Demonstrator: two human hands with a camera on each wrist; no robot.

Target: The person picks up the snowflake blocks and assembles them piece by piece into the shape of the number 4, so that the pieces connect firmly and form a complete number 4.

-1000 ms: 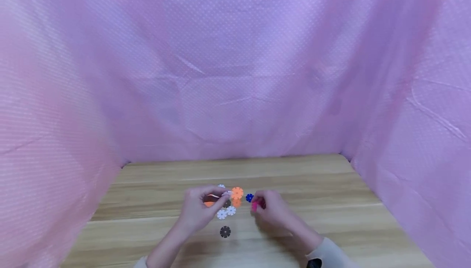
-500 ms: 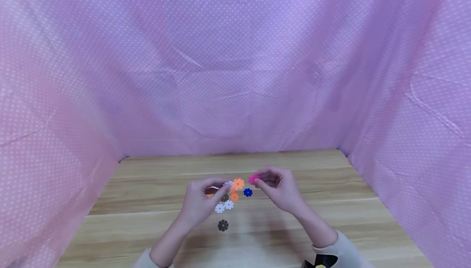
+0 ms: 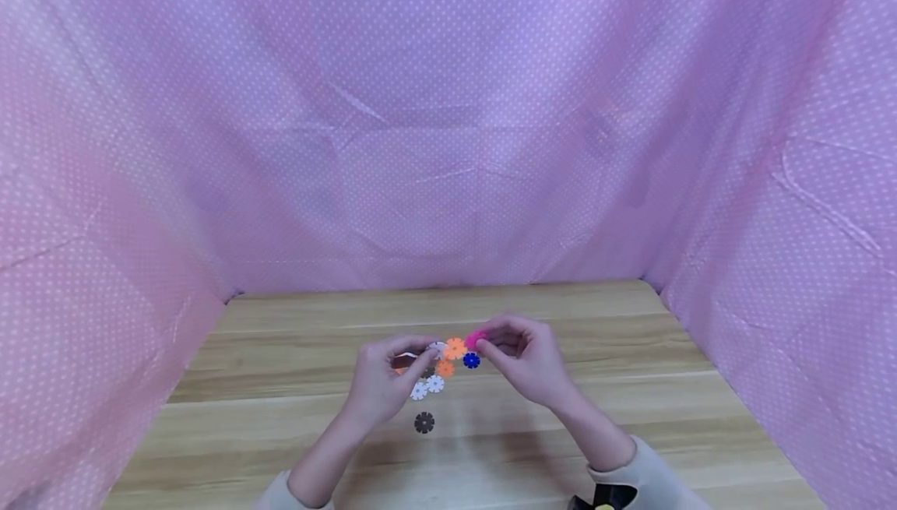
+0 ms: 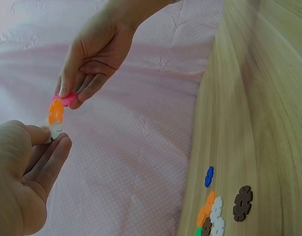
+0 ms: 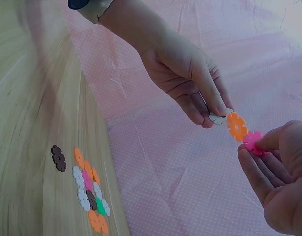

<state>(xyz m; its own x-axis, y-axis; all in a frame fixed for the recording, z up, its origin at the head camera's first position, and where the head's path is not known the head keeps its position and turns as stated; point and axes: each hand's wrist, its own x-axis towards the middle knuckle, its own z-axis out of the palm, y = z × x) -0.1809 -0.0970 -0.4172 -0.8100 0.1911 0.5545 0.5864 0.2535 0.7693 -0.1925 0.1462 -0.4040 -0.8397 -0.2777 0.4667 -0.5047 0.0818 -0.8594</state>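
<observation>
My left hand (image 3: pixel 378 385) pinches a white slotted flower-shaped plastic disc (image 5: pixel 217 119) between thumb and fingers, held up above the table. Joined to that disc's edge is an orange disc (image 5: pixel 237 126) of the same kind, standing out toward the right. Between the thumb and fingers of my right hand (image 3: pixel 531 360) is a pink disc (image 5: pixel 253 141). Its rim meets the outer edge of the orange disc, and in the right wrist view the three discs form a short row. The fingertips cover part of the white and pink discs.
On the wooden table (image 3: pixel 315 315) lie more slotted discs: a blue one (image 3: pixel 471 360), a dark brown one (image 3: pixel 423 422) set apart, and a cluster with white (image 4: pixel 218 226), orange (image 5: pixel 97 222), green (image 5: pixel 100 206) and pink (image 5: pixel 87 180) pieces. Pink dotted cloth (image 3: pixel 448 183) walls the table's back and sides.
My right hand has lifted the pink disc from near the table and moved it left until it meets the orange disc. My left hand has kept its hold with little movement.
</observation>
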